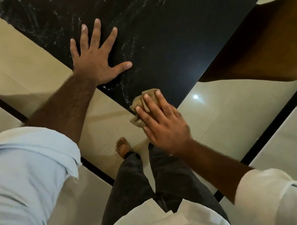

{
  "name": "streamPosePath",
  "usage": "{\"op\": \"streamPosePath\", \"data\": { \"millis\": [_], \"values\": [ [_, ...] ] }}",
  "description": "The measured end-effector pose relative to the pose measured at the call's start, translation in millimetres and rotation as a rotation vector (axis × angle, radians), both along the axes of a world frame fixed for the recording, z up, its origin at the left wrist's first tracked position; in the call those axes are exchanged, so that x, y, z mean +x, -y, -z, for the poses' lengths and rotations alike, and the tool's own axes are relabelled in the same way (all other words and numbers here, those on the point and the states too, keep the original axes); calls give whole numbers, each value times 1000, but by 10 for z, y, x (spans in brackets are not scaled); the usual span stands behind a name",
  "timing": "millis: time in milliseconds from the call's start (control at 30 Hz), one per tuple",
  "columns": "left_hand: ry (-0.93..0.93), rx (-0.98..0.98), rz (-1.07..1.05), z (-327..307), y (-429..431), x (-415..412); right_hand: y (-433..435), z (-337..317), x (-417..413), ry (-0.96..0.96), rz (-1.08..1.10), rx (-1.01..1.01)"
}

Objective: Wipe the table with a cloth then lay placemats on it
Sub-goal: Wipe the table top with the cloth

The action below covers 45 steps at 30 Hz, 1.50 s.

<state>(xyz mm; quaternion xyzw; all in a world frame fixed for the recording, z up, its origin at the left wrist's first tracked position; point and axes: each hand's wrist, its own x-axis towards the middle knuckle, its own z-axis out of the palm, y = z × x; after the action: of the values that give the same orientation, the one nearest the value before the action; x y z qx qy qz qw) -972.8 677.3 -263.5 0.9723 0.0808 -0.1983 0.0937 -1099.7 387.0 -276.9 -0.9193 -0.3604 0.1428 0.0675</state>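
A bare foot (122, 146) is seen nearest on the cream tiled floor (223, 115). Beyond it, a crumpled tan cloth (139, 102) is pressed onto the near corner of the black marble surface (168, 29) by the right grip (162, 123), its fingers laid flat over the cloth rather than clenched. Farther left, the left grip (96, 60) is spread flat and released on the streaked surface. A brown wooden chair (270, 41) is set at the right edge.
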Motion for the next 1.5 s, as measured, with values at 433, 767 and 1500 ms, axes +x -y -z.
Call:
{"op": "streamPosePath", "data": {
  "millis": [433, 767, 1500],
  "values": [
    [-26, -21, -10, -17, -18, 40, -361, -95, 1478, 40, 352, -83],
    [-10, -12, -30, -7, -37, 53, 480, -58, 1091, -23, 167, -131],
    [-95, -31, -39, -131, -264, 1058, 84, -10, 3054, 118, 597, -126]
  ]
}}
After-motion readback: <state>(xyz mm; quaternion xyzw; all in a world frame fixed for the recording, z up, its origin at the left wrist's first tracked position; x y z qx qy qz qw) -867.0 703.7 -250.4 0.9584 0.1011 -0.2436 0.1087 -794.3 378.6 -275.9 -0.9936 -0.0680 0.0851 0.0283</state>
